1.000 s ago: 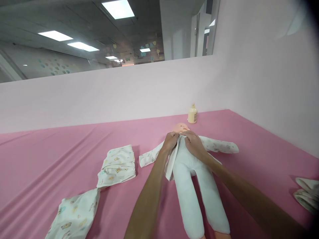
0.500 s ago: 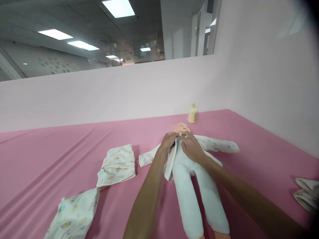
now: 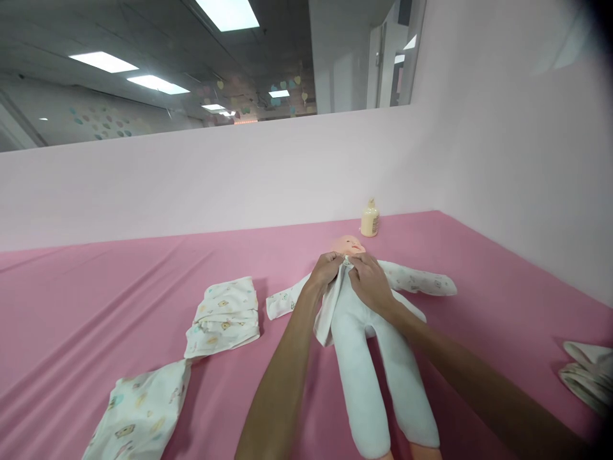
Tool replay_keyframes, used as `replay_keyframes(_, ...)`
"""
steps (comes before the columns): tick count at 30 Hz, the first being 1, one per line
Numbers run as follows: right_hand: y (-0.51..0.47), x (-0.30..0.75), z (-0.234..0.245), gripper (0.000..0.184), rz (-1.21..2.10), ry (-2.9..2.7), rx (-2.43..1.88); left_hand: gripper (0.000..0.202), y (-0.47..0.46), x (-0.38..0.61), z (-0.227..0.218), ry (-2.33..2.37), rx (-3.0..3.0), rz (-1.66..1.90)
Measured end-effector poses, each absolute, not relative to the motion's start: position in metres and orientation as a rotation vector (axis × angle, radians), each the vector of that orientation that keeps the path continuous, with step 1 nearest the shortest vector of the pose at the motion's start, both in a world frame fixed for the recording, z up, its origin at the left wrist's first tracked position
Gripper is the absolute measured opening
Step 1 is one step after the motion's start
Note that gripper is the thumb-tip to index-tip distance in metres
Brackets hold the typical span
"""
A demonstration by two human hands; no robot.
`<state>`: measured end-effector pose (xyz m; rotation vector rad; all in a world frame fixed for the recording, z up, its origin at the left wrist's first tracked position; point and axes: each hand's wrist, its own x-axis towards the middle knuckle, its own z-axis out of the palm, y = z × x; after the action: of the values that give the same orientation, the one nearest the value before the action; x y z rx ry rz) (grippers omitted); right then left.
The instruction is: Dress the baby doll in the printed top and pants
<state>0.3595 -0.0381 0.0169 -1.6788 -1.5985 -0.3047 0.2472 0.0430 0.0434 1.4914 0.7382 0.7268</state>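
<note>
A baby doll (image 3: 363, 364) with a white cloth body lies on its back, its head away from me. It wears a white patterned baby shirt (image 3: 416, 280), sleeves spread to both sides and the front hanging open over the torso. At the neckline, my left hand (image 3: 326, 267) pinches the shirt's edge just below the doll's chin. Close beside it, my right hand (image 3: 370, 281) has its fingers closed on the neckline too. A small bit of white fabric shows between the two hands. My fingers partly hide the collar and the doll's chest.
Two folded patterned cloths (image 3: 225, 316) lie to the left on the pink sheet (image 3: 119, 300). A pale yellow pump bottle (image 3: 370, 219) stands behind the doll's head near the white wall (image 3: 215, 185). Folded fabric (image 3: 587, 377) sits at the right edge.
My hands stay at the doll's neckline. The right hand's fingers have shifted slightly and bunched closer, showing a little more of the collar between the hands.
</note>
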Motion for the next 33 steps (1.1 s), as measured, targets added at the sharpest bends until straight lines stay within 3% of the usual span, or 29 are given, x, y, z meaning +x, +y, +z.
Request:
replay_keyframes(8,-0.042,0.368,0.037,0.04,0.043,-1.573,-1.699,0.017,0.043,0.242,0.051,0.814,1.572,0.683)
replay_keyframes(14,-0.05,0.386,0.053,0.023,0.06,-1.683,-1.966,0.024,0.032,0.224,0.083,0.83,1.846,0.457)
replay_keyframes(18,-0.056,0.395,0.066,0.018,0.181,-1.673,-2.088,0.012,0.026,0.216,0.098,1.029,2.08,0.329)
replay_keyframes(21,-0.067,0.399,0.081,0.003,0.335,-1.717,-2.089,0.024,0.024,0.211,0.103,1.103,2.231,0.29)
replay_keyframes(24,-0.08,0.401,0.095,0.023,0.456,-1.774,-2.085,0.026,0.022,0.206,0.108,1.163,2.316,0.279)
replay_keyframes(33,-0.092,0.39,0.11,0.032,0.543,-1.693,-1.977,0.016,0.011,0.214,0.112,1.182,2.3,0.542)
